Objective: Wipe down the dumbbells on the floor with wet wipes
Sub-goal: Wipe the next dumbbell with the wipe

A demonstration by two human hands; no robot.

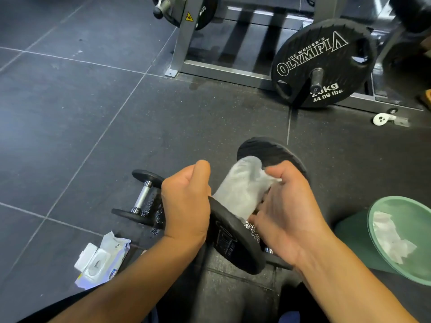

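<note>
Dumbbell (233, 238) lies tilted on the dark floor (70, 136) in front of the person, its near head raised and its far head (268, 151) further off. Left hand (184, 201) curls over the near head's rim, fingers closed on it. Right hand (279, 215) presses a wet wipe (238, 187) around the handle, fingers gripping it. A second dumbbell (142, 199) lies just left. Wipes pack (100, 262) sits near left, a green bin (403, 238) with used wipes right, a weight plate (324, 64) beyond.
</note>
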